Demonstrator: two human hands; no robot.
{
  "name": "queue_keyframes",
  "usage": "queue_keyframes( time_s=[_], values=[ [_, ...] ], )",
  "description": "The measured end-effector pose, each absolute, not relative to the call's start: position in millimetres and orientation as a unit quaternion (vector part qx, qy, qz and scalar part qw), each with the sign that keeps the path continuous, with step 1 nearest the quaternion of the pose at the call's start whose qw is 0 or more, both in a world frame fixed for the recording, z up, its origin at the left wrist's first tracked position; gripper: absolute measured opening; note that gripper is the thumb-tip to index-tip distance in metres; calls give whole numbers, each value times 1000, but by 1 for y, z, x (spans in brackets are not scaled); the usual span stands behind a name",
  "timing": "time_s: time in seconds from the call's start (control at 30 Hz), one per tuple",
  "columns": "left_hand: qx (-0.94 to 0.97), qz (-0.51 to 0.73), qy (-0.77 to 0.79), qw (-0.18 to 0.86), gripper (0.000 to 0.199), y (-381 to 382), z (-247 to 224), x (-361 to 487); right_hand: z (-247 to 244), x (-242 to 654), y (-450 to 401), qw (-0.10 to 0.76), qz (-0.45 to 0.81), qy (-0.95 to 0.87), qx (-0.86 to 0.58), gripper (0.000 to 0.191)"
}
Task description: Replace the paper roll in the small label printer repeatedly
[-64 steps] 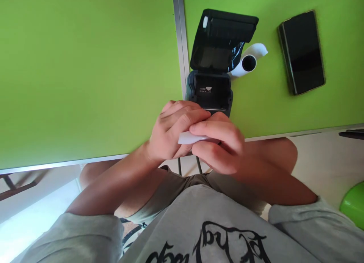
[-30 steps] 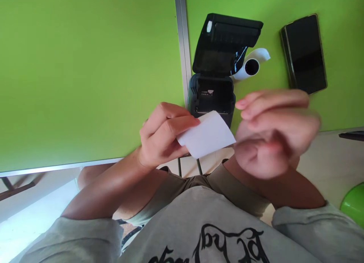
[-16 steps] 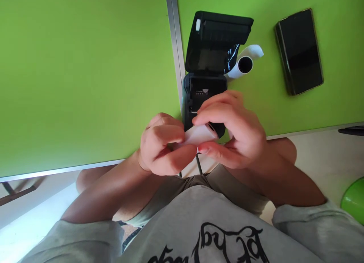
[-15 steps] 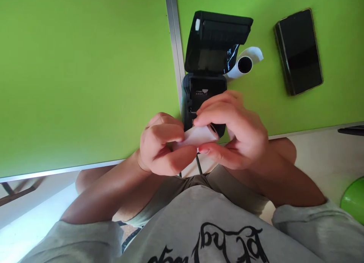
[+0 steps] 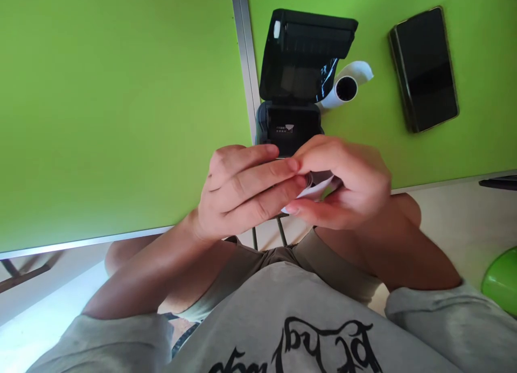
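Note:
Both hands meet over the near end of a black receipt printer (image 5: 288, 120) whose lid (image 5: 297, 66) stands open. A small white paper roll (image 5: 318, 190) is between them, mostly hidden by fingers. My left hand (image 5: 244, 192) is closed over the roll, its fingers laid across the front. From the other side my right hand (image 5: 355, 182) grips the paper between thumb and fingers, and a strip of it shows below the fingertips. The printer's near part is covered by my hands; its paper bay shows beyond them.
Beside the printer lies another white paper roll (image 5: 341, 90) with a loose curled end. Farther right is a black smartphone (image 5: 428, 71) on a dark object. A metal strip (image 5: 244, 55) crosses the green table (image 5: 121, 104). A green rounded object (image 5: 503, 281) stands lower right.
My left hand's fingers have stretched across and over the roll, hiding most of it. The right hand has shifted slightly right, and a paper strip now shows by its thumb.

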State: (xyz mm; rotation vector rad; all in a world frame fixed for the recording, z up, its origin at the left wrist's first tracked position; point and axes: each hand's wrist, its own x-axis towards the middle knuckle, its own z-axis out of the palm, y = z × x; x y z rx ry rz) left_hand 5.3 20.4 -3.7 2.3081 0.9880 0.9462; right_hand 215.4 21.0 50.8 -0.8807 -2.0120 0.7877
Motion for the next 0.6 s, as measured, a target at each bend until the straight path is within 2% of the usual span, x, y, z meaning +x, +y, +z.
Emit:
queue_keyframes(
  time_s=[0.03,0.07,0.13,0.27,0.47,0.6],
  values=[
    [850,398,312,150,22,21,-3,6,49,214,21,393,313,-792,-347,18],
    [843,449,284,85,25,22,-3,7,48,213,21,399,319,-787,-346,20],
    [824,506,253,41,26,24,-1,9,45,212,20,427,344,-762,-343,25],
    [819,513,250,66,31,27,2,13,43,212,20,457,421,-704,-343,31],
    [809,524,258,64,35,26,0,13,42,223,24,492,527,-627,-293,50],
    [801,528,274,64,38,26,0,14,44,227,28,508,580,-576,-273,46]
  ],
)
